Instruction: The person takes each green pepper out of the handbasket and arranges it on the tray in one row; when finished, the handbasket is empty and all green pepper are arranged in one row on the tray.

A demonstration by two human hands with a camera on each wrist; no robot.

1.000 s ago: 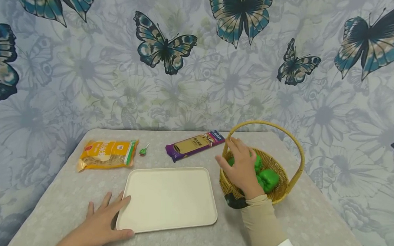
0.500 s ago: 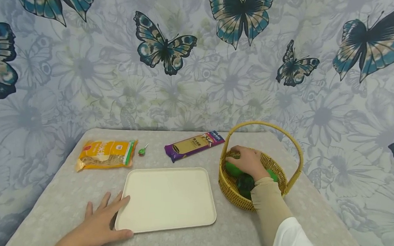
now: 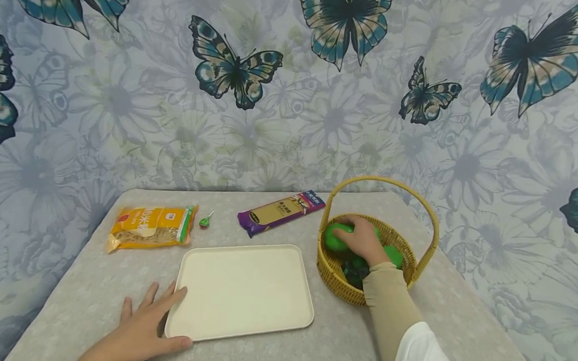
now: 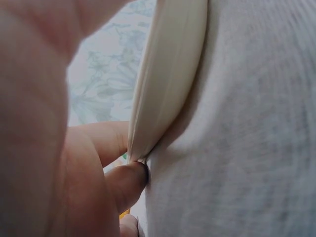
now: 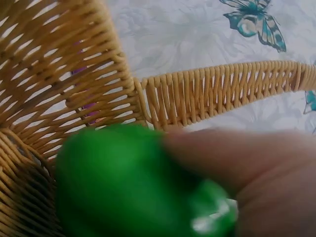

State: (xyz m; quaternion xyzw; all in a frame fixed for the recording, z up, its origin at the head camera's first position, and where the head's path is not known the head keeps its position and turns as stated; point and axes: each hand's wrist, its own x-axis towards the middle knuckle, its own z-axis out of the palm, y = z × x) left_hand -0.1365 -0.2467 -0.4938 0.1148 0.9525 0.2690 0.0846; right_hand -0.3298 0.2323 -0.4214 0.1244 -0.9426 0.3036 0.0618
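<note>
My right hand is inside a yellow wicker basket at the right, its thumb and fingers around a green bell pepper. The right wrist view shows that pepper close up and blurred, the thumb pressed to its side near the woven wall. Another green pepper lies in the basket beside the wrist, partly hidden by the sleeve. At the left, my left hand touches the edge of a cream tray with spread fingers, thumb at its near corner. In the left wrist view, fingertips meet the tray's rim.
An orange food bag lies at the back left, with a small green lollipop beside it. A purple pasta packet lies behind the tray. The basket's tall handle arches above my right hand. A patterned wall stands behind the table.
My right hand has lowered from above the basket's rim into it and taken hold of a green pepper. My left hand has stayed at the tray's edge.
</note>
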